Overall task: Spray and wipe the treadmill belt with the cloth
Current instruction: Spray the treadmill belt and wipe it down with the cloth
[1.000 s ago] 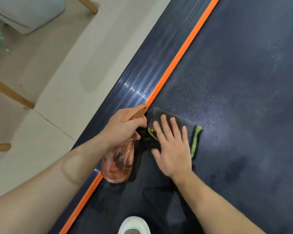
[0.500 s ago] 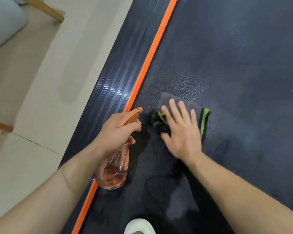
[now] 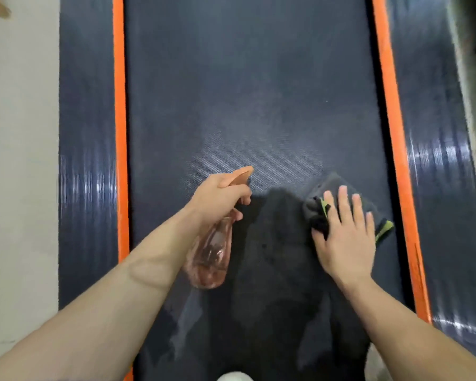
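The dark treadmill belt runs up the middle of the view between two orange strips. My left hand grips a clear pinkish spray bottle with an orange head, its nozzle pointing up the belt over a lighter, misted patch. My right hand lies flat, fingers spread, pressing a dark grey cloth with a green edge onto the belt close to the right orange strip.
The left orange strip and the ribbed dark side rails border the belt. Pale floor lies to the left. A white shoe tip shows at the bottom edge.
My right hand has slid the cloth across the belt from beside the left orange strip to near the right one. The left hand with the bottle moved toward the belt's middle.
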{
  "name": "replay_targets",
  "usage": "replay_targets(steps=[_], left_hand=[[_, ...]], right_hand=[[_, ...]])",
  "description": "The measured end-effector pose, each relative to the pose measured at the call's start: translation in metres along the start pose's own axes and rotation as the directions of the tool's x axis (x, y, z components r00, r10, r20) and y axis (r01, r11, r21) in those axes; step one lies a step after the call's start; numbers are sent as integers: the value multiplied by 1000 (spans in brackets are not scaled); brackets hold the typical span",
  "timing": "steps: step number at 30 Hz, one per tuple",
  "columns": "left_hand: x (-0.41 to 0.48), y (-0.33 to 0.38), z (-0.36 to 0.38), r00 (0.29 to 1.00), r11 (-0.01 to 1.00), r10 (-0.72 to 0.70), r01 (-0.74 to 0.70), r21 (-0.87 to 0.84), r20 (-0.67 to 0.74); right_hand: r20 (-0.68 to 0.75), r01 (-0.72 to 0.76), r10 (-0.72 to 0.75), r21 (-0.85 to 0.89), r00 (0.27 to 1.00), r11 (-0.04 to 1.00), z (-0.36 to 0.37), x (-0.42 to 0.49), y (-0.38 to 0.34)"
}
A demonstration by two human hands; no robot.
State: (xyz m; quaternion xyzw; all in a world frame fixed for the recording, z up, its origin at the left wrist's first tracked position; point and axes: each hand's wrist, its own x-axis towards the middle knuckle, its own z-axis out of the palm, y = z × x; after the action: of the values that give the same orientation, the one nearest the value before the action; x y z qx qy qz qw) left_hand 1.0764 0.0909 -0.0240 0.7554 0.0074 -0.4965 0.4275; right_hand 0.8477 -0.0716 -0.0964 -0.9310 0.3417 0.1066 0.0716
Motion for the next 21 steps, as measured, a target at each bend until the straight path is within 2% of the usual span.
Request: replay_targets(steps=[4, 9, 15, 17, 21], left_hand=[[16, 27, 31, 998, 991, 2, -10, 134, 62], [26, 30, 59, 998, 973, -28, 16, 228, 48], [22, 34, 63, 997, 980, -6, -9, 201, 74], [23, 37, 56, 999, 980, 26, -33, 198, 36], [22, 35, 36, 990, 987, 48, -27, 157, -134]], right_hand=[[22, -80, 79, 41, 997, 996, 6, -18, 2], [-50, -84, 88, 61, 995, 995, 29, -44, -8], [-120, -65, 73, 73, 990, 995, 32, -43, -8], [-126, -51, 60, 71, 990, 996, 33, -43, -6], [-138, -55, 63, 62, 988, 997, 34, -45, -5]])
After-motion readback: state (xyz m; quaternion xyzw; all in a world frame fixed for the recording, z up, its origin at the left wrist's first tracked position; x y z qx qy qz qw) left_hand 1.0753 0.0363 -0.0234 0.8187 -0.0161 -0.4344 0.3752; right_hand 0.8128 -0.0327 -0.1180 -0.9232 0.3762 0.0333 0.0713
